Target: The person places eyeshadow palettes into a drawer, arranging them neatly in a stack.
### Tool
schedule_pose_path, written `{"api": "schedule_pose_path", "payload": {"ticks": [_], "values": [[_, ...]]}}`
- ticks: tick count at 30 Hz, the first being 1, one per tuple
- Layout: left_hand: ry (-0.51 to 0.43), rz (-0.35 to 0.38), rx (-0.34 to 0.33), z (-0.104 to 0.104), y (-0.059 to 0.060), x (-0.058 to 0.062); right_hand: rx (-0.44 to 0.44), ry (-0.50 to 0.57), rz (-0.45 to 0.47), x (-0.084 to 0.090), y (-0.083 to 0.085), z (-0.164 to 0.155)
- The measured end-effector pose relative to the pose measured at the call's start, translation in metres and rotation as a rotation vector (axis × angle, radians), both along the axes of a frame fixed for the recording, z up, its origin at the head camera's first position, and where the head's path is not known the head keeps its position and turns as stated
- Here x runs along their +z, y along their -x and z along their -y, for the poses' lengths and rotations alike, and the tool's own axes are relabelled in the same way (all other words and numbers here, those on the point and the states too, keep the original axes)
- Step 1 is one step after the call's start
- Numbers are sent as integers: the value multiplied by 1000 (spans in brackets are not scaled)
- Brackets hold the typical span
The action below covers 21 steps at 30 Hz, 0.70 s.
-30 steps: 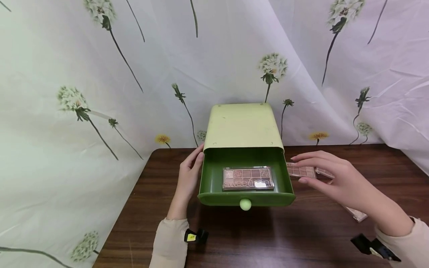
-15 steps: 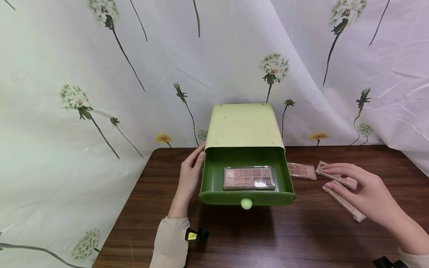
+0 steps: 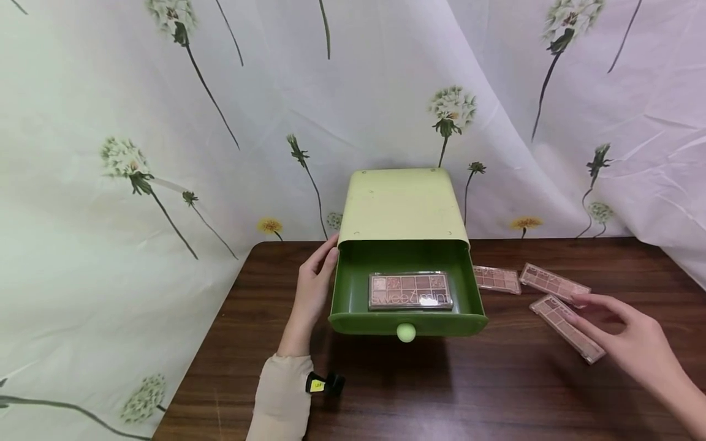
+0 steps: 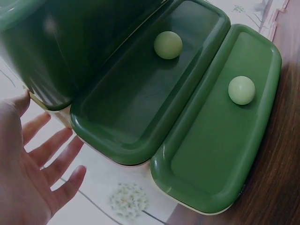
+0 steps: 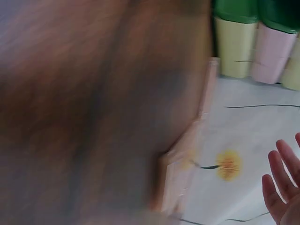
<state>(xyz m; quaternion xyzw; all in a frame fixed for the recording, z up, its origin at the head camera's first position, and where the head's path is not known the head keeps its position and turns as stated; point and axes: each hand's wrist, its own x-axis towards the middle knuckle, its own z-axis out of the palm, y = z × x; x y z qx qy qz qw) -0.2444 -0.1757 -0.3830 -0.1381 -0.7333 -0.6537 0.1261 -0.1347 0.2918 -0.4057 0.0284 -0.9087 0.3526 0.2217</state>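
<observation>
A small drawer cabinet point(image 3: 405, 205) with a pale top has its green top drawer point(image 3: 364, 323) pulled out. In that drawer lies an eyeshadow palette point(image 3: 410, 291) marked "sweet mint". My left hand point(image 3: 313, 278) rests against the cabinet's left side; the left wrist view shows its fingers spread and relaxed. To the right, my right hand point(image 3: 634, 334) hovers by two palettes, thumb and index finger apart. The index tip is at the end of the farther palette point(image 3: 551, 282), the thumb over the nearer, slanted palette point(image 3: 568, 331). The right wrist view is blurred.
Another palette point(image 3: 496, 279) lies close to the cabinet's right side, partly hidden by the drawer. Two closed drawers with round knobs point(image 4: 242, 90) show in the left wrist view. A flowered cloth point(image 3: 248, 122) hangs behind the dark wooden table point(image 3: 386, 404).
My right hand has moved away from the drawer, rightward and toward me, to the palettes on the table. The left hand has stayed at the cabinet's side.
</observation>
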Motion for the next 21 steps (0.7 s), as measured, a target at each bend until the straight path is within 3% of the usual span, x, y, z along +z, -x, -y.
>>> {"api": "schedule_pose_path", "payload": {"ticks": [4, 21], "values": [[-6, -4, -4, 0, 1, -1, -12, -23, 75, -9, 0, -15], [0, -3, -6, 0, 2, -2, -73, 0, 214, -40, 13, -33]]}}
